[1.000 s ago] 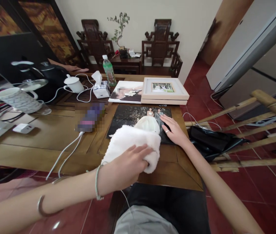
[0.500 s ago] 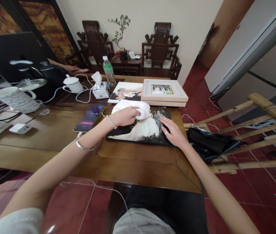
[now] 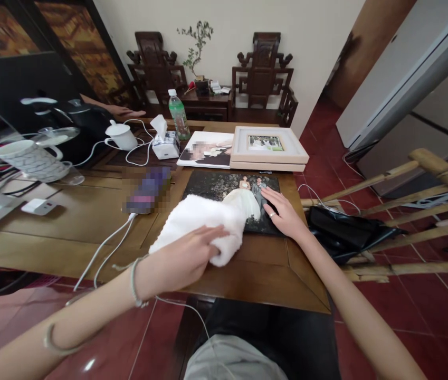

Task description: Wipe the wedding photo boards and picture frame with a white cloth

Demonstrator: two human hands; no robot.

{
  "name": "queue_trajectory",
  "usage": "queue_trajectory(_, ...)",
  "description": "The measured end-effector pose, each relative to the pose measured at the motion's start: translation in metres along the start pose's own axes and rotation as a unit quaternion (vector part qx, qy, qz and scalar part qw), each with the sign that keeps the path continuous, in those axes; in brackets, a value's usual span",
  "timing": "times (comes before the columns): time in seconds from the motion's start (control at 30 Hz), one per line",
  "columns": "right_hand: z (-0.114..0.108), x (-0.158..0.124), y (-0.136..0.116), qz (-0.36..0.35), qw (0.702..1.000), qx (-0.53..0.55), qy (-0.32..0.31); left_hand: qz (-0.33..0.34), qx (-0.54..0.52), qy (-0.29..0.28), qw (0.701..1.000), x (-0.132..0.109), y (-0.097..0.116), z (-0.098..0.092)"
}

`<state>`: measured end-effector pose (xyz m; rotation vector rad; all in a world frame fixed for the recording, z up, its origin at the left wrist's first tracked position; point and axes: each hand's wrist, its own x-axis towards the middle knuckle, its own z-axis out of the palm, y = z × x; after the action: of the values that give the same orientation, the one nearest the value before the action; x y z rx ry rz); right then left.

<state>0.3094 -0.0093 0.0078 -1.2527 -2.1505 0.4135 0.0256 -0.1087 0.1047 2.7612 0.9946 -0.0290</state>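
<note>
My left hand [image 3: 186, 258] is closed on a fluffy white cloth [image 3: 202, 219], which spreads over the near left part of a dark wedding photo panel [image 3: 216, 182] and the wood beside it. The panel lies flat on the wooden table [image 3: 247, 272] and shows a couple and a long white dress. On the panel's right side rests my right hand [image 3: 283, 214], its fingers stretched out flat near the printed couple. A ring sits on one of its fingers. The panel's lower left corner is hidden under the cloth.
Behind the panel lie a photo print [image 3: 203, 150] and a pale picture frame [image 3: 269, 150]. A plugged-in phone [image 3: 146, 192], tissue box [image 3: 166, 146], bottle [image 3: 178, 113], lidded cup [image 3: 122, 136] and patterned mug [image 3: 29, 161] stand to the left. A bamboo rack [image 3: 441, 174] is at right.
My left hand has pulled the cloth toward me and to the left, from the panel's upper part to its near left corner. My right hand has stayed on the panel.
</note>
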Motion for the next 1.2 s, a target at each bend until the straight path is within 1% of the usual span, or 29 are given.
queue_trajectory(0.07,0.0,0.0,0.0,-0.002,1.0,-0.002,0.0,0.008,-0.012,-0.004,1.0,-0.008,0.005,-0.001)
queue_trajectory(0.1,0.0,0.0,0.0,-0.003,1.0,-0.003,0.0,0.009,-0.02,0.0,1.0,-0.009,0.004,-0.002)
queue_trajectory(0.17,0.0,0.0,0.0,-0.001,1.0,-0.005,-0.002,0.007,-0.037,0.012,0.999,-0.003,-0.006,-0.005)
queue_trajectory(0.3,-0.002,0.0,-0.001,0.003,1.0,-0.004,-0.004,0.009,-0.038,0.034,0.999,0.029,-0.044,-0.013)
queue_trajectory(0.4,-0.003,0.0,-0.001,0.004,1.0,-0.005,-0.005,0.01,-0.001,0.044,0.999,0.056,-0.076,-0.02)
queue_trajectory(0.5,-0.004,0.0,-0.002,0.005,1.0,-0.005,-0.009,0.001,0.037,0.052,0.998,0.077,-0.106,-0.028)
queue_trajectory(0.57,-0.004,0.0,-0.003,0.009,1.0,-0.005,-0.014,-0.014,0.052,0.056,0.997,0.084,-0.126,-0.031)
queue_trajectory(0.63,-0.004,0.0,-0.003,0.01,1.0,-0.002,-0.018,-0.031,0.063,0.057,0.996,0.086,-0.142,-0.033)
queue_trajectory(0.7,-0.004,0.0,-0.003,0.012,1.0,0.001,-0.018,-0.05,0.074,0.059,0.994,0.082,-0.152,-0.032)
queue_trajectory(0.73,-0.004,0.001,-0.003,0.012,1.0,0.002,-0.017,-0.057,0.076,0.06,0.994,0.079,-0.153,-0.03)
queue_trajectory(0.8,-0.004,0.001,-0.003,0.011,1.0,0.005,-0.015,-0.059,0.068,0.066,0.994,0.069,-0.148,-0.026)
queue_trajectory(0.87,-0.004,0.0,-0.003,0.009,1.0,0.005,-0.016,-0.056,0.047,0.073,0.995,0.055,-0.133,-0.021)
queue_trajectory(0.93,-0.004,0.0,-0.003,0.008,1.0,0.003,-0.016,-0.059,0.021,0.074,0.995,0.037,-0.11,-0.016)
queue_trajectory(1.0,-0.004,0.001,-0.003,0.01,1.0,0.0,-0.016,-0.063,0.002,0.062,0.996,0.017,-0.083,-0.011)
queue_trajectory(1.1,-0.003,0.001,-0.003,0.01,1.0,-0.003,-0.015,-0.058,-0.006,0.049,0.997,-0.012,-0.044,-0.002)
queue_trajectory(1.2,-0.003,0.001,-0.003,0.007,1.0,-0.002,-0.014,-0.044,-0.007,0.053,0.998,-0.032,-0.017,0.006)
